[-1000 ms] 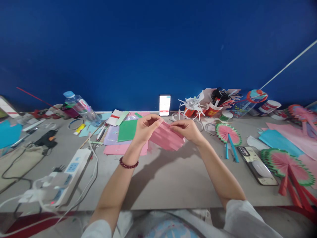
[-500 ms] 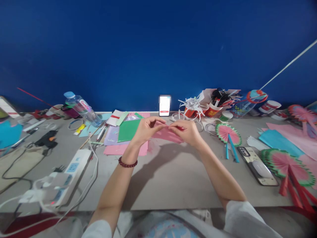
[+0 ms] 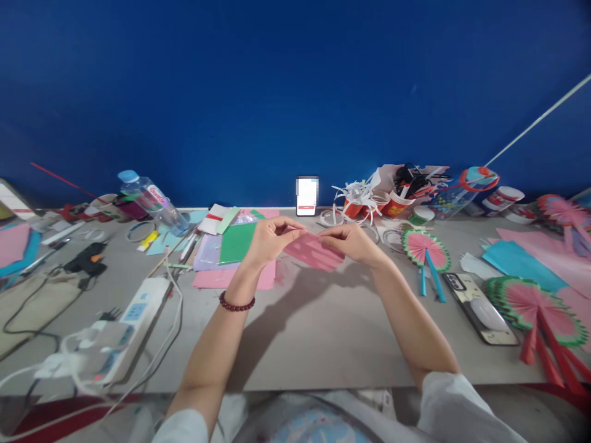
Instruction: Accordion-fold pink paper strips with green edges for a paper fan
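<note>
Nearest, on the bench (image 3: 323,344), a white power strip (image 3: 148,301) lay left of the pink paper (image 3: 318,253) and a patterned phone (image 3: 464,299) right of it. The paper itself was raised above the bench, the left hand (image 3: 269,241) pinching its left side, the right hand (image 3: 354,243) its right. Just left of the paper lay a green sheet (image 3: 237,243); well to its right, a pink-and-green fan (image 3: 422,247). Beyond the paper, an upright phone (image 3: 307,200) stood before the blue wall (image 3: 295,92).
</note>
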A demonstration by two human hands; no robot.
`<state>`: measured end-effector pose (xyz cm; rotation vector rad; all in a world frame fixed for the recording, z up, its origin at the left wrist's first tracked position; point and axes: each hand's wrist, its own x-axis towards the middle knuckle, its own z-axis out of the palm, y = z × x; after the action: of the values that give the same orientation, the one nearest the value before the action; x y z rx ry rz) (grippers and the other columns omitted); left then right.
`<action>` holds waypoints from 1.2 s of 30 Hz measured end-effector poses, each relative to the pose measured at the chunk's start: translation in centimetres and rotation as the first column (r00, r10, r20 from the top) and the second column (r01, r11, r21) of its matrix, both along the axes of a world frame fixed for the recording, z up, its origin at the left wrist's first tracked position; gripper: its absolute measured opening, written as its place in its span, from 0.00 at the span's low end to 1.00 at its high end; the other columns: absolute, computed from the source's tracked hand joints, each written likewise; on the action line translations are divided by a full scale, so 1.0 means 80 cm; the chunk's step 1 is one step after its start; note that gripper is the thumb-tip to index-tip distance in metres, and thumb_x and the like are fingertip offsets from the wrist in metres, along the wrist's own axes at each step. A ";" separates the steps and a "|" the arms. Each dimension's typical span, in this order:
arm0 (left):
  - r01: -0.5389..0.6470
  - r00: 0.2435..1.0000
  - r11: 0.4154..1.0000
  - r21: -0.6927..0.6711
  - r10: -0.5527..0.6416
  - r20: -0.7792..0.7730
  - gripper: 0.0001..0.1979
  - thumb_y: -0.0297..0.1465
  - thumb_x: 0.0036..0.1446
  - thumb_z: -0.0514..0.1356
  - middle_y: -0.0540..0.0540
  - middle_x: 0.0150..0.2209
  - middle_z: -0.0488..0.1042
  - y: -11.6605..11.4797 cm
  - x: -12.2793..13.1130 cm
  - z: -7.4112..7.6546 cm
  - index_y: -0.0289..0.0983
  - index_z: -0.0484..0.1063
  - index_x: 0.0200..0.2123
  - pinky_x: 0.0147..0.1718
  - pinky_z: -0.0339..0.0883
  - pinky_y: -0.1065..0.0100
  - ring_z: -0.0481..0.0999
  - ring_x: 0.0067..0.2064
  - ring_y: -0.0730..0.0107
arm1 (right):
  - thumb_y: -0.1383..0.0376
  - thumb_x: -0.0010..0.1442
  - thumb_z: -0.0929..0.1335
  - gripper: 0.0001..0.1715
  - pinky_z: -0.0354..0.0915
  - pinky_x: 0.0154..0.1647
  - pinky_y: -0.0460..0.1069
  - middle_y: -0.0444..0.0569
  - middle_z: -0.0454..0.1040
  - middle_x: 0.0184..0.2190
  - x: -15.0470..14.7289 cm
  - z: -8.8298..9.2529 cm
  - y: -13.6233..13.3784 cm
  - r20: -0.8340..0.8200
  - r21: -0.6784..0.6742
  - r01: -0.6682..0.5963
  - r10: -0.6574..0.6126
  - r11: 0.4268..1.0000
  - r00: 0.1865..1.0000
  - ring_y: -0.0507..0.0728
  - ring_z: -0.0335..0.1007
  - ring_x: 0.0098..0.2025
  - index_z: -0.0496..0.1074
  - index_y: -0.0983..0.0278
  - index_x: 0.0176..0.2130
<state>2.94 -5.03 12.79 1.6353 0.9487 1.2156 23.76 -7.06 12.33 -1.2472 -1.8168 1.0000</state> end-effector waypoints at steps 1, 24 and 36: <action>-0.003 1.000 1.000 0.005 0.003 -0.007 0.06 0.32 0.45 0.68 0.48 0.25 0.78 0.001 0.000 -0.001 0.36 0.78 0.28 0.23 0.65 0.74 0.71 0.25 0.76 | 0.57 0.55 0.68 0.16 0.59 0.23 0.44 0.46 0.78 0.27 -0.001 0.000 0.000 0.012 0.012 0.015 -0.015 1.000 1.000 0.50 0.67 0.24 0.80 0.65 0.35; 0.113 0.871 0.947 0.301 0.052 -0.489 0.06 0.31 0.58 0.60 0.48 0.29 0.73 -0.007 -0.011 0.011 0.37 0.75 0.30 0.31 0.62 0.69 0.71 0.31 0.72 | 0.61 0.58 0.66 0.12 0.63 0.33 0.44 0.44 0.80 0.30 0.007 0.017 -0.009 0.265 0.138 -0.031 -0.007 0.990 0.964 0.52 0.72 0.30 0.80 0.61 0.37; 0.115 0.875 0.955 0.272 0.032 -0.482 0.08 0.33 0.59 0.59 0.47 0.29 0.73 -0.007 -0.014 0.015 0.37 0.75 0.30 0.31 0.64 0.69 0.71 0.32 0.70 | 0.66 0.59 0.66 0.11 0.61 0.39 0.48 0.46 0.79 0.27 -0.009 0.003 -0.007 0.262 0.419 0.060 -0.184 0.906 0.947 0.54 0.70 0.31 0.78 0.61 0.30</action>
<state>1.81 -5.60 13.98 2.2565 1.0593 0.9632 23.06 -7.62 12.53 -1.2740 -2.0110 0.3427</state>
